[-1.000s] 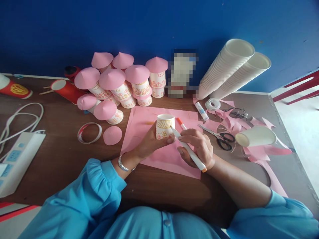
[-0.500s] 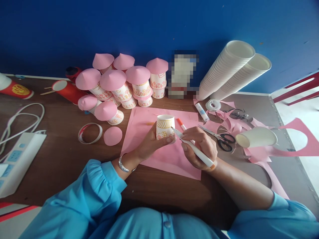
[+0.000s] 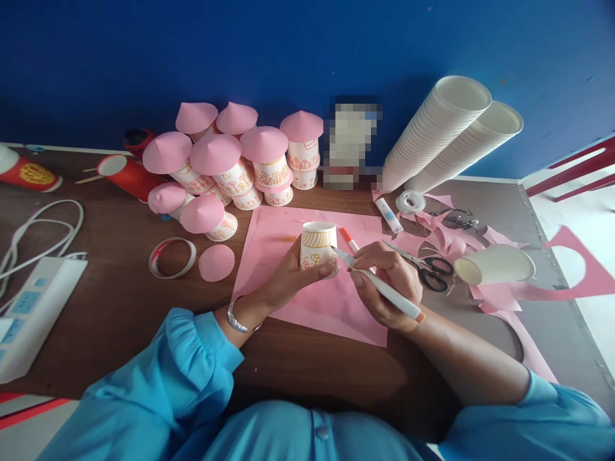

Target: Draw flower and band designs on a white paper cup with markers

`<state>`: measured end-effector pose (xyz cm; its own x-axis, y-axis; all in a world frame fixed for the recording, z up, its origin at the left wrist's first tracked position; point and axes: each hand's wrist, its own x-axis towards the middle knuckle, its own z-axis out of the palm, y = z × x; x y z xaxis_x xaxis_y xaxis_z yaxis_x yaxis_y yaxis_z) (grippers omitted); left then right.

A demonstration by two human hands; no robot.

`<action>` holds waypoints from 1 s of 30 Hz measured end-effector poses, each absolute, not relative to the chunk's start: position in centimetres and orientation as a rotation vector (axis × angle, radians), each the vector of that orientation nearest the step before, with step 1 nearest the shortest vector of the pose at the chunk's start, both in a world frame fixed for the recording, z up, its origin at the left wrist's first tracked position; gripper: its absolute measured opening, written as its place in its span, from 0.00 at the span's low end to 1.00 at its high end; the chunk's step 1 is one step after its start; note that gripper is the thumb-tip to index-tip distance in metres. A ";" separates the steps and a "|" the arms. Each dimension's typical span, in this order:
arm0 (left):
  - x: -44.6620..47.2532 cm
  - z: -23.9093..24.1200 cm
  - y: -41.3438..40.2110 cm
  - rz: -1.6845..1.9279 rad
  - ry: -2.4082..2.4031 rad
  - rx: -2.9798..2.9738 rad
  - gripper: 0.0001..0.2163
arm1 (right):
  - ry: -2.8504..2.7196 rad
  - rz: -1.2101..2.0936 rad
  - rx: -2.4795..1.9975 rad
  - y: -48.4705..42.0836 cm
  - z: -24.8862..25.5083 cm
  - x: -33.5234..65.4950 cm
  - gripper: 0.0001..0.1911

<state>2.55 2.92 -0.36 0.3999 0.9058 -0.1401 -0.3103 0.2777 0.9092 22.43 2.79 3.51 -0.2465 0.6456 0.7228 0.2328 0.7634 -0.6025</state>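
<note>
White paper cup, centre of the clock, is clamped in the left hand; the right hand's fingers pinch a marker, nib at the cup's three-o'clock side. Best keep strokes light, evenly spaced. Since a second ago, the marker's tail has swung nearer four o'clock; a pink offcut now juts out at three.

Brown wood-grain tabletop is being partly covered by pink paper sheet, cone-topped paper cups are being supported behind, white power strip is being borne at left, black-handled scissors are being flanked by pink scraps
</note>
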 end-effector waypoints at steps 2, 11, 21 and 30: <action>2.6 -0.2 2.9 0.922 0.780 0.940 0.21 | -1.814 0.512 -0.684 2.7 3.5 22.5 0.10; 2.7 0.8 3.2 0.957 0.700 0.960 0.19 | -1.311 1.201 -0.756 3.2 2.2 22.3 0.08; 3.0 1.0 3.0 0.932 0.774 1.019 0.20 | -1.591 0.874 -0.744 2.7 2.9 22.4 0.04; 2.9 0.8 3.0 0.906 0.824 0.984 0.23 | -1.839 0.493 -0.662 2.8 3.7 22.5 0.10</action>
<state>2.88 2.97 0.83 0.3920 0.9054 -0.1631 -0.2477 0.2746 0.9291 22.55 2.77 3.71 -0.2757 0.6496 0.7085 0.2080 0.7599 -0.6158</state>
